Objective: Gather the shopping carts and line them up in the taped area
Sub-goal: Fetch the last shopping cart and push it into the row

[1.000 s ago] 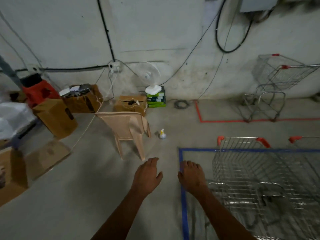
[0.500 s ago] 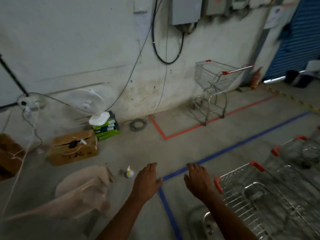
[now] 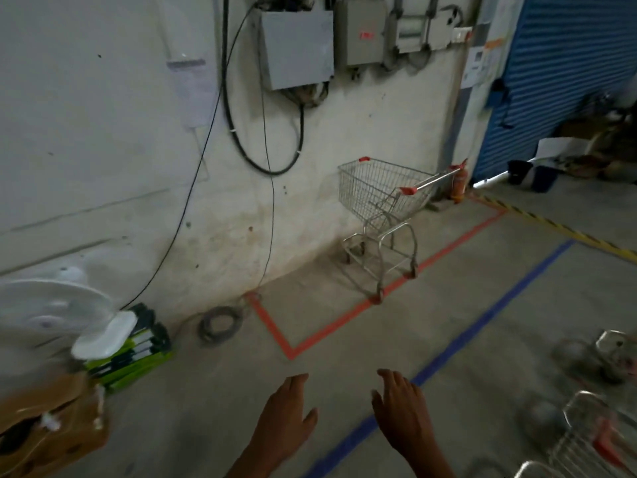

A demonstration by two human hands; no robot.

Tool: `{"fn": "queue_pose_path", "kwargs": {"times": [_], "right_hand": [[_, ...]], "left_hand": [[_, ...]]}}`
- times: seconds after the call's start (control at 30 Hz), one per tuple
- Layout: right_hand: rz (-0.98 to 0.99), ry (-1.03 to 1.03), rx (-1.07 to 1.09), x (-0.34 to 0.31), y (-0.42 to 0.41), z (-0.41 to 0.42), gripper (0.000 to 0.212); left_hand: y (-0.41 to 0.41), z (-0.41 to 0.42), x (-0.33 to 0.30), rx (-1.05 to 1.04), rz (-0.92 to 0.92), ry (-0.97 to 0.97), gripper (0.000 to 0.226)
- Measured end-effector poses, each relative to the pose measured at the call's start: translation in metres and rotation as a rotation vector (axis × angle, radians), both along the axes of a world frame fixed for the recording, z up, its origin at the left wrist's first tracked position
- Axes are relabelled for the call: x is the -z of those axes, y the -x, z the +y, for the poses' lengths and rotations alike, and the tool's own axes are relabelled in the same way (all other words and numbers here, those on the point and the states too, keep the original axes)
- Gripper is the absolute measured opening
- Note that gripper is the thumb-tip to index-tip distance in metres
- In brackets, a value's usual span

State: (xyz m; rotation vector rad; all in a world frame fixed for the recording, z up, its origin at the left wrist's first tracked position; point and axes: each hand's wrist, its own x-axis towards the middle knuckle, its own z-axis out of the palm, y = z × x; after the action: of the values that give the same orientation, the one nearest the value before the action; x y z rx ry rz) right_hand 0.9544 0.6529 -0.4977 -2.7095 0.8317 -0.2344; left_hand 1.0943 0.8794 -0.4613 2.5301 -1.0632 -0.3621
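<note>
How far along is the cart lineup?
Partly done, it seems. One shopping cart stands by the wall with its wheels on the red tape; blurred carts sit past the blue tape. Left hand and right hand hold nothing. Which area counts is unclear.

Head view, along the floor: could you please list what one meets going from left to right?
Cardboard box → white fan → green stack → coiled cable → left hand → shopping cart by the wall → blurred carts.

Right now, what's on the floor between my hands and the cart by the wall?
In the head view, bare concrete crossed by the red tape; the cart stands at that line.
</note>
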Motion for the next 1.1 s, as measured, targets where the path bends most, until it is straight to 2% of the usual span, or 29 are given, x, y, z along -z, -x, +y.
{"fn": "queue_pose_path", "kwargs": {"times": [0.17, 0.33, 0.5, 0.6, 0.67, 0.77, 1.1], "right_hand": [[0.09, -0.074, 0.119, 0.012, -0.061, -0.123, 0.044], [0.107, -0.128, 0.133, 0.001, -0.124, -0.215, 0.047], [0.127, -0.181, 0.109, 0.004, -0.203, -0.305, 0.049], [0.165, -0.179, 0.12, -0.004, -0.258, -0.373, 0.049], [0.156, -0.182, 0.135, -0.013, -0.295, -0.418, 0.047], [0.154, -0.133, 0.181, -0.028, -0.339, -0.483, 0.043], [0.096, 0.06, 0.226, -0.044, -0.426, -0.692, 0.045]], "left_hand": [[-0.089, -0.135, -0.001, 0.095, 0.015, -0.047, 0.082], [-0.157, -0.271, 0.009, 0.191, 0.132, 0.048, 0.077], [-0.235, -0.397, 0.029, 0.214, 0.272, 0.1, 0.083], [-0.29, -0.476, 0.037, 0.253, 0.287, 0.133, 0.075], [-0.33, -0.528, 0.039, 0.3, 0.333, 0.154, 0.079], [-0.378, -0.6, 0.031, 0.346, 0.344, 0.147, 0.086], [-0.467, -0.852, -0.023, 0.254, 0.26, 0.282, 0.07]]}}
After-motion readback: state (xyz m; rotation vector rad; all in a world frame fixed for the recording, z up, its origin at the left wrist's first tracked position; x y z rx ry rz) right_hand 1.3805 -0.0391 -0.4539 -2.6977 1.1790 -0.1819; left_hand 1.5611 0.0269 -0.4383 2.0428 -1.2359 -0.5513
